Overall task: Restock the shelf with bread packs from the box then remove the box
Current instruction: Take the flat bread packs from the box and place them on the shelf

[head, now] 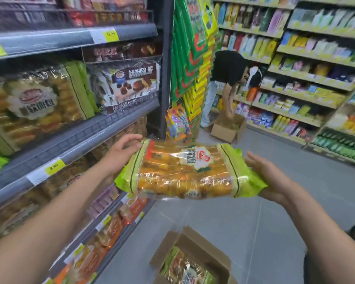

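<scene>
A long clear bread pack [184, 173] with green ends and orange rolls inside lies level between my two hands, above the floor. My left hand [122, 151] grips its left end with the fingers spread over the top. My right hand [268, 177] cups its right end from below. On the floor beneath stands an open cardboard box [201, 249] with another bread pack [184, 269] in it. To the left, the grey shelf [74, 140] holds matching bread packs [39, 103] standing in a row.
Lower shelves on the left carry more packs [103, 226]. A rack of green and yellow packets [193, 64] hangs at the shelf end. Farther down the aisle a person [225, 78] bends over a second box [228, 128]. Stocked shelves [307, 78] line the right side.
</scene>
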Motion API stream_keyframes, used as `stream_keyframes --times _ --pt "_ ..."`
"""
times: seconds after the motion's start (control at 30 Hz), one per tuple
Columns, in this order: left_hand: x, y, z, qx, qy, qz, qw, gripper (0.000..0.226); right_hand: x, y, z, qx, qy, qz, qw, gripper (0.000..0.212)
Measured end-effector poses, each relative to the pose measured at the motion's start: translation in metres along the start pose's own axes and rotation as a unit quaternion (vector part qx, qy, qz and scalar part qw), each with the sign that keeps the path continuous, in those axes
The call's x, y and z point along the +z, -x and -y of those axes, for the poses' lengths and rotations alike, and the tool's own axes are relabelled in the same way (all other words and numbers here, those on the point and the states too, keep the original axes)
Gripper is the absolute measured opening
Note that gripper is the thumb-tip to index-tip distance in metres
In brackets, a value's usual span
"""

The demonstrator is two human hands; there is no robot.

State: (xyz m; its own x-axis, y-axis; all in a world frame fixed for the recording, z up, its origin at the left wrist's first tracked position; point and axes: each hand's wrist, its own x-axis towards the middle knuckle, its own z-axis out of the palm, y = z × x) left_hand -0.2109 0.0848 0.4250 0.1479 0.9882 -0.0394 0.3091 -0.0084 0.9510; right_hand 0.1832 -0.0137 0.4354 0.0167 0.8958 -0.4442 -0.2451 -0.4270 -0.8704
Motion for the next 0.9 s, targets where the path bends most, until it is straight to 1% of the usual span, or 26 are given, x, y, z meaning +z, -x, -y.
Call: stream_keyframes --times 0.1,0.17,0.2,0.23,0.3,0.33,0.37,0.4,0.43,0.47,0.5,0.57,0.67,0.77,0.83,0.9 --pt "-0.016 0.000 0.000 0.010 -0.053 0.072 0.996 0.032 -0.004 0.005 0.002 0.006 -0.086 0.073 0.994 0.049" --pt "-0.025 0.004 0.001 -0.025 -0.058 0.122 0.991 0.038 -0.008 0.006 0.000 -0.002 -0.108 0.099 0.989 0.057" --pt "-0.027 0.004 0.004 -0.055 -0.026 0.132 0.989 0.041 -0.009 0.006 -0.002 -0.014 -0.086 0.100 0.991 0.059" --pt "-0.027 0.004 0.008 -0.084 0.042 0.135 0.986 0.041 -0.007 0.006 -0.002 -0.027 -0.043 0.089 0.995 0.058" --pt "-0.024 0.003 0.012 -0.149 0.195 0.131 0.961 0.036 0.001 0.006 -0.002 -0.064 0.095 0.036 0.993 0.045" --pt "-0.021 0.003 0.012 -0.183 0.238 0.132 0.945 0.028 0.006 0.006 -0.002 -0.084 0.155 0.005 0.984 0.035" --pt "-0.018 0.006 0.010 -0.221 0.257 0.132 0.932 0.019 0.011 0.006 -0.001 -0.104 0.193 -0.022 0.976 0.026" --pt "-0.017 0.005 0.010 -0.251 0.266 0.133 0.921 0.012 0.014 0.004 -0.002 -0.118 0.208 -0.042 0.970 0.018" --pt "-0.016 0.007 0.009 -0.263 0.283 0.141 0.911 0.016 0.015 0.001 -0.003 -0.127 0.212 -0.064 0.967 0.017" --pt "-0.015 0.006 0.010 -0.268 0.298 0.150 0.904 0.027 0.014 -0.003 -0.003 -0.133 0.214 -0.086 0.964 0.023" --pt "-0.014 0.008 0.008 -0.273 0.313 0.152 0.897 0.033 0.014 -0.004 -0.004 -0.132 0.218 -0.103 0.961 0.029" --pt "-0.014 0.012 0.004 -0.273 0.325 0.157 0.892 0.031 0.017 -0.006 -0.004 -0.129 0.220 -0.123 0.959 0.032" --pt "-0.015 0.012 0.005 -0.273 0.309 0.163 0.896 0.036 0.019 -0.009 -0.005 -0.128 0.210 -0.134 0.960 0.032" --pt "-0.018 0.012 0.006 -0.250 0.282 0.192 0.906 0.060 0.017 -0.013 -0.006 -0.130 0.197 -0.140 0.962 0.036" --pt "-0.019 0.013 0.007 -0.221 0.248 0.201 0.922 0.079 0.016 -0.017 -0.007 -0.133 0.196 -0.147 0.960 0.036" --pt "-0.015 0.016 0.006 -0.187 0.190 0.170 0.949 0.092 0.014 -0.026 -0.007 -0.141 0.202 -0.156 0.957 0.039"
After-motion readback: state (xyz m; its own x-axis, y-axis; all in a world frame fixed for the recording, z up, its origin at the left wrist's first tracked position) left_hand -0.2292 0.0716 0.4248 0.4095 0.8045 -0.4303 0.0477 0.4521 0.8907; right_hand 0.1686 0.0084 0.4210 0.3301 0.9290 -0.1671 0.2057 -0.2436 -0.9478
